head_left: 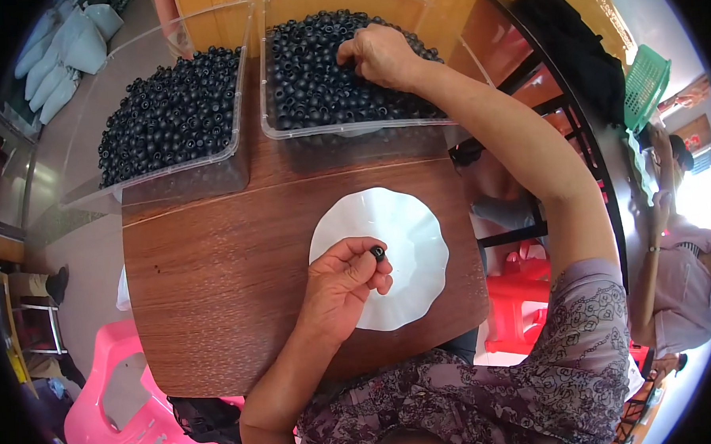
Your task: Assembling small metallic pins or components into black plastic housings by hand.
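Note:
My left hand (339, 290) pinches a small black hollow piece (377, 253), rounded like a large bead, between thumb and fingertips. Its open end shows a hole. Below that hand lies a white scalloped plate (423, 278), partly covered by my fingers. My right hand (386, 58) reaches into the right clear plastic bin (351, 130), its fingers curled down at the heap of similar black pieces (310, 85). Whatever those fingertips hold is hidden.
A second clear bin (202, 169) heaped with black pieces stands at the left. Both bins are at the far side of the wooden table (215, 284). Pink chair (114, 407) lower left; red stool (517, 294) right. Another person (683, 279) sits at the far right by a green basket (647, 86).

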`<state>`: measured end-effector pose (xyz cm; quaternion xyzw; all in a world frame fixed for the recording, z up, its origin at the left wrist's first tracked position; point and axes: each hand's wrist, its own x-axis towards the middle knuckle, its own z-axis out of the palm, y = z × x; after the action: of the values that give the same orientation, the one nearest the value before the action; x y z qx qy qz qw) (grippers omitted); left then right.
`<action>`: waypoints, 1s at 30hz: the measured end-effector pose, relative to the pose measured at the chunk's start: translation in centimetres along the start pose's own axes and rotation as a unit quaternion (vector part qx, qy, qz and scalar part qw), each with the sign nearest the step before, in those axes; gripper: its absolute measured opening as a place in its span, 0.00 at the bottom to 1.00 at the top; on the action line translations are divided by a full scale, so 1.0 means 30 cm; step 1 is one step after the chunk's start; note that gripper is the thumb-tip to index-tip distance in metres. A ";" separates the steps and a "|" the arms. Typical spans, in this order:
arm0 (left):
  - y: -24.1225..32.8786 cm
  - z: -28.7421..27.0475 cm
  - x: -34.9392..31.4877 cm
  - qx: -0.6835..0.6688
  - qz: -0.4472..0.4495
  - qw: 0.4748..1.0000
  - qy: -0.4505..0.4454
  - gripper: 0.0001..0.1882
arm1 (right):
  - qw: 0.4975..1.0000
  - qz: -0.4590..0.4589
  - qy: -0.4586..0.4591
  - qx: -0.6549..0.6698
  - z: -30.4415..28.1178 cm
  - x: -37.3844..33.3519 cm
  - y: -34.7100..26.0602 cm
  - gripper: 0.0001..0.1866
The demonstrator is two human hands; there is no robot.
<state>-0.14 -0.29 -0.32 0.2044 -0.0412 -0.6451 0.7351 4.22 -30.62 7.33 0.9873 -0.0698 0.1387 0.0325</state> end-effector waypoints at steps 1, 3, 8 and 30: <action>0.000 0.003 -0.002 0.004 -0.001 1.000 0.003 0.09 | 1.000 -0.007 0.001 -0.027 -0.001 0.006 -0.001 0.15; -0.001 0.006 -0.007 0.008 0.000 1.000 0.006 0.09 | 0.998 -0.026 -0.001 -0.051 -0.001 0.013 0.002 0.13; -0.001 -0.004 0.006 0.007 0.003 1.000 0.002 0.09 | 0.996 -0.073 0.019 -0.045 0.026 0.005 0.032 0.08; 0.001 0.065 -0.022 0.112 0.150 0.980 0.059 0.08 | 0.951 0.052 0.088 0.292 -0.266 -0.524 -0.497 0.06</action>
<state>-0.86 -0.12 1.60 0.3150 -0.1001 -0.5054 0.7970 -10.69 -13.20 9.93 0.9324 -0.0741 0.2410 -0.2588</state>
